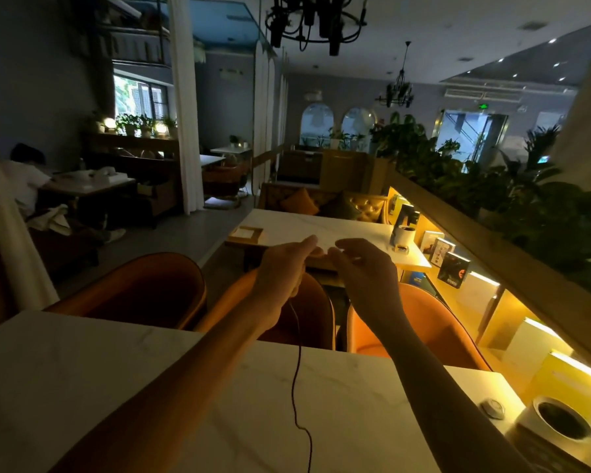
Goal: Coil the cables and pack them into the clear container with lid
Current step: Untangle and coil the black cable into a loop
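The thin dark cable hangs limp from the closed left hand to the tabletop; light, floppy. The right hand looks half-open, probably empty.

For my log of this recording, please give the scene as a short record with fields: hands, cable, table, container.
left hand: raised, closed on the cable
right hand: raised beside the left, fingers curled, grip on cable cannot be told
cable: thin, dark, hangs from the left hand down to the table, not coiled where it shows
table: pale marble top
container: not in view
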